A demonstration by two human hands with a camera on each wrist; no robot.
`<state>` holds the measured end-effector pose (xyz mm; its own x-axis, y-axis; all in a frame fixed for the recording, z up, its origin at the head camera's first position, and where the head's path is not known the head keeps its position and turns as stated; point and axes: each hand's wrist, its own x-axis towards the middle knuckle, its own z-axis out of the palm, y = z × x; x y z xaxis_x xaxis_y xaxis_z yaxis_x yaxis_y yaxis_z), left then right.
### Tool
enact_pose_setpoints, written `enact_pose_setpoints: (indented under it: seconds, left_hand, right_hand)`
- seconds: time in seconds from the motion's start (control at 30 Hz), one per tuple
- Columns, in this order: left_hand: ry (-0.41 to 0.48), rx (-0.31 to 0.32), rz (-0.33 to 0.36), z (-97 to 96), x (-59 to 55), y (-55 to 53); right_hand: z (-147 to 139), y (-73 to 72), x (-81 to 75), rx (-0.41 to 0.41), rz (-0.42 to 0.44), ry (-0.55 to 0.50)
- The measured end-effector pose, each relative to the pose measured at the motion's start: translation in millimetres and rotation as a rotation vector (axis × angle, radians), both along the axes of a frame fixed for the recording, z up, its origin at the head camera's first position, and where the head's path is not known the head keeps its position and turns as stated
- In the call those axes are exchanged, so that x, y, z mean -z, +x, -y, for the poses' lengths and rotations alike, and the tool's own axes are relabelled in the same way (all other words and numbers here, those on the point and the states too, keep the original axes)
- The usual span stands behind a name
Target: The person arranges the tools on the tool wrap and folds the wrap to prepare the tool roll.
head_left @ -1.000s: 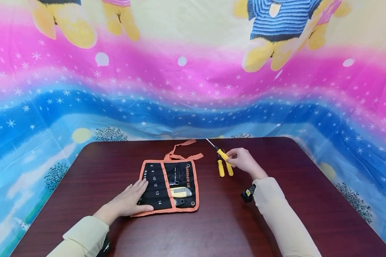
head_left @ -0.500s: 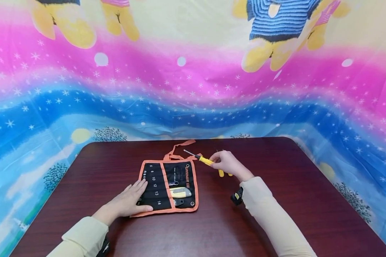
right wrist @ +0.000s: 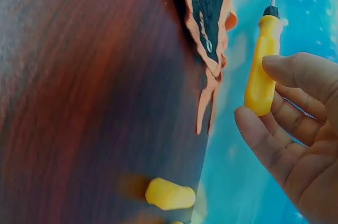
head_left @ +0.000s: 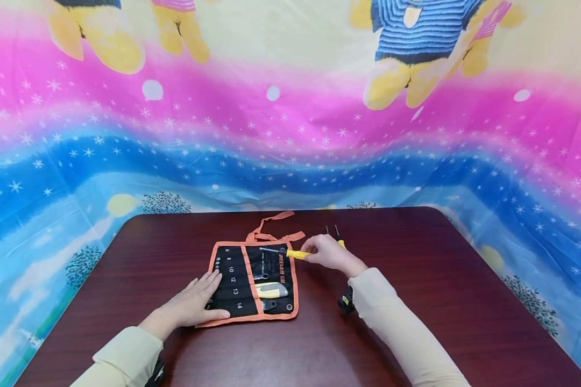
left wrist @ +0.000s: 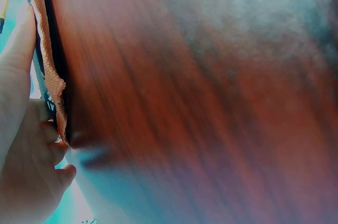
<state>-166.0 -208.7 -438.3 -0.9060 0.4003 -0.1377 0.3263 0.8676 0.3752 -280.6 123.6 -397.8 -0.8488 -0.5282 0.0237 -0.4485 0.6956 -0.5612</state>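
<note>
My left hand (head_left: 193, 303) lies with fingers spread on the left part of a black tool pouch (head_left: 296, 293) with orange edging. Thumb and fingers of my right hand (head_left: 330, 251) pinch a screwdriver (head_left: 296, 254) by its yellow handle. Its shank points left above the pouch's upper right part; whether it touches the cloth I cannot tell. In the right wrist view, the screwdriver's handle (right wrist: 260, 71) sits between thumb and fingertips. A yellow utility knife (head_left: 273, 290) and a wrench end (head_left: 265, 276) stick out of the pouch's pockets.
Behind my right hand lie two more screwdrivers (head_left: 341, 243), their handles mostly hidden by it. Orange tie straps (head_left: 266, 236) trail from the pouch's far edge. A printed cloth backdrop (head_left: 290, 177) rises at the far edge of the dark wooden table (head_left: 281, 355).
My right hand has carried the screwdriver left and nearer, from beside the other screwdrivers to above the pouch. The shank has swung to point more squarely left. My left hand has stayed put.
</note>
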Motion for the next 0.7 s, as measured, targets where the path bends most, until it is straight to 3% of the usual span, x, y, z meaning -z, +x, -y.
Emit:
enact_pose_setpoints:
  seconds: [0.33, 0.7]
  left_hand:
    - [0.001, -0.003, 0.01, -1.0, -1.9, 0.4]
    - [-0.003, -0.008, 0.011, -1.2, -1.3, -0.5]
  right_hand:
    - [8.8, 0.1, 11.0, -0.086, 0.005, 0.054]
    - [16.2, -0.8, 18.3, -0.104, 0.008, 0.095]
